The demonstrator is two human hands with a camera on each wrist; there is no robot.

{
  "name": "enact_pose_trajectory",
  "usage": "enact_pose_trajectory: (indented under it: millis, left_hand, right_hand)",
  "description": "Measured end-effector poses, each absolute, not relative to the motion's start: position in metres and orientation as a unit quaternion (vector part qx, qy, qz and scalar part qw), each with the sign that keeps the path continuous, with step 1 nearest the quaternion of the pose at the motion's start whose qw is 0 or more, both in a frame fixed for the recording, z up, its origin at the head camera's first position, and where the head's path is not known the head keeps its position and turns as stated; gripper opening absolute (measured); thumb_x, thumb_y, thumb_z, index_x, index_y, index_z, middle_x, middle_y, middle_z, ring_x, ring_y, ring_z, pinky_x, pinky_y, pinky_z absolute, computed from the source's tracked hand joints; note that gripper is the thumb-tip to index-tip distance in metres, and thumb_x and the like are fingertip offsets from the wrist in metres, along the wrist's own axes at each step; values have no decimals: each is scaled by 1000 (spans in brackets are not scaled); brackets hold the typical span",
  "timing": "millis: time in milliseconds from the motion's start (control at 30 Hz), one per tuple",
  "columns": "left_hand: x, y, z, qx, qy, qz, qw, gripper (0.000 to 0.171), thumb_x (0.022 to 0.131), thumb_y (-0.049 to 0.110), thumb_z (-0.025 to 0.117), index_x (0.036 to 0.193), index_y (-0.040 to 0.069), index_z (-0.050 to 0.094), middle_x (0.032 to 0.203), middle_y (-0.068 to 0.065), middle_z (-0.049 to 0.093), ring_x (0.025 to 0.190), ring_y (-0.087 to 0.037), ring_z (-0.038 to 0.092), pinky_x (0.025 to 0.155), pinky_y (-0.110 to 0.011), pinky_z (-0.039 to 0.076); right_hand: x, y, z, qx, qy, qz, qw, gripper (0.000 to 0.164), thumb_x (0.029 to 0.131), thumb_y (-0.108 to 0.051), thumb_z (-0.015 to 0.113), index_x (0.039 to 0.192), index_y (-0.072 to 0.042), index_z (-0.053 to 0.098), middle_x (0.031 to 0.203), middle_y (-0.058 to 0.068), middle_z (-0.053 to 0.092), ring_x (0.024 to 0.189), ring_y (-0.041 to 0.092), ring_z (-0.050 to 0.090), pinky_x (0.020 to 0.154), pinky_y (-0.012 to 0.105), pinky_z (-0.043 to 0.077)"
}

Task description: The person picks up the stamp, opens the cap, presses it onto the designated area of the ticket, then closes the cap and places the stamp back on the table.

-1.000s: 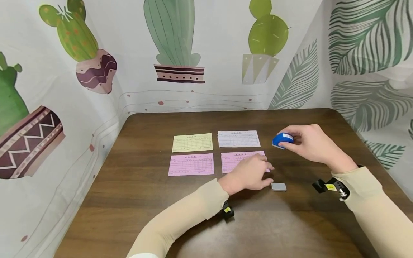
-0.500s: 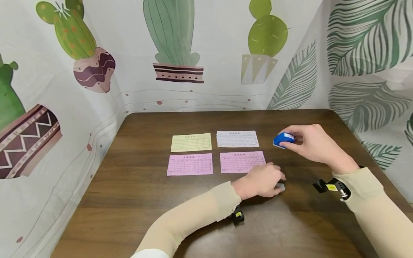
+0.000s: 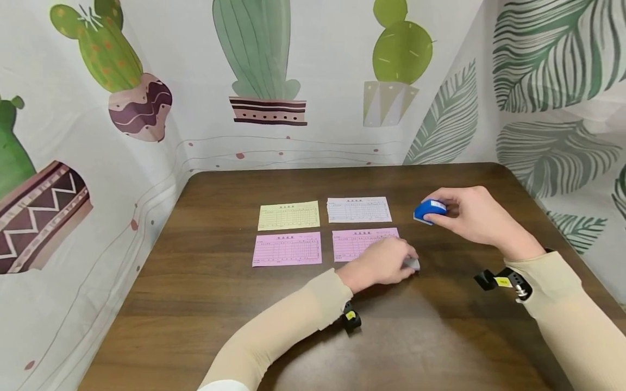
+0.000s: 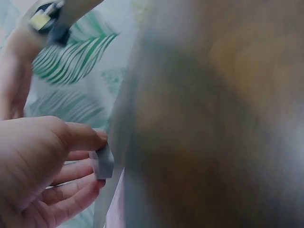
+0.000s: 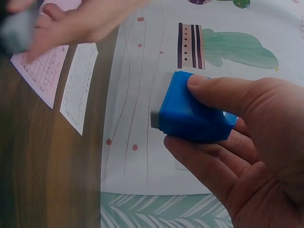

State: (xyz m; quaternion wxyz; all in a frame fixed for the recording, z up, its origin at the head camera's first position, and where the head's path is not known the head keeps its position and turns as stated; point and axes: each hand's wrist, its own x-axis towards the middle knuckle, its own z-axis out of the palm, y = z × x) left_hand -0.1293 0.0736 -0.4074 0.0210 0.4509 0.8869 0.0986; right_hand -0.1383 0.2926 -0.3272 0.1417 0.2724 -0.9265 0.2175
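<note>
My left hand (image 3: 383, 262) pinches a small grey rectangular cap (image 3: 412, 264) between thumb and fingers, just above the table at the right edge of a pink form (image 3: 344, 247). In the left wrist view, the thumb lies on one side of the cap (image 4: 102, 162) and the fingers on the other. Farther right, my right hand (image 3: 476, 214) holds a blue stamp (image 3: 428, 210) off the table, thumb on one side. A pale block juts from the stamp (image 5: 190, 111) in the right wrist view.
A white form (image 3: 359, 210) lies behind the pink one. To their left are a yellow form (image 3: 288, 216) and a second pink form (image 3: 287, 250). The brown wooden table (image 3: 195, 304) meets a cactus-printed cloth (image 3: 332, 65) at the back.
My left hand first reached right to the grey cap on the table, then took hold of it and lifted it slightly back leftward. The right hand with the stamp has hardly moved.
</note>
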Motion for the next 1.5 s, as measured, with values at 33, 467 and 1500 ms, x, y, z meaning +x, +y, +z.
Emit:
enact_pose_trajectory:
  millis: [33, 467, 1500]
  left_hand:
    - [-133, 68, -406, 439, 891, 117, 24, 30, 98, 34, 76, 123, 17, 80, 114, 6, 81, 100, -3, 73, 89, -14, 56]
    - [-154, 22, -400, 299, 865, 402, 17, 28, 90, 13, 83, 117, 5, 78, 101, -5, 82, 90, -7, 79, 82, -8, 56]
    - [-153, 19, -385, 249, 832, 496, 22, 29, 89, 13, 87, 114, 3, 79, 107, -10, 83, 95, -12, 81, 82, -15, 61]
  right_hand:
    - [-138, 292, -326, 273, -926, 217, 143, 33, 80, -16, 94, 109, -13, 79, 93, 5, 81, 75, 18, 79, 68, 30, 63]
    - [-137, 285, -329, 255, -927, 250, 116, 31, 81, -12, 93, 107, -15, 77, 94, 2, 80, 82, 20, 81, 73, 16, 59]
    - [-141, 249, -344, 352, -883, 301, 82, 34, 84, -4, 89, 109, -17, 71, 95, -7, 77, 81, 1, 73, 72, 24, 64]
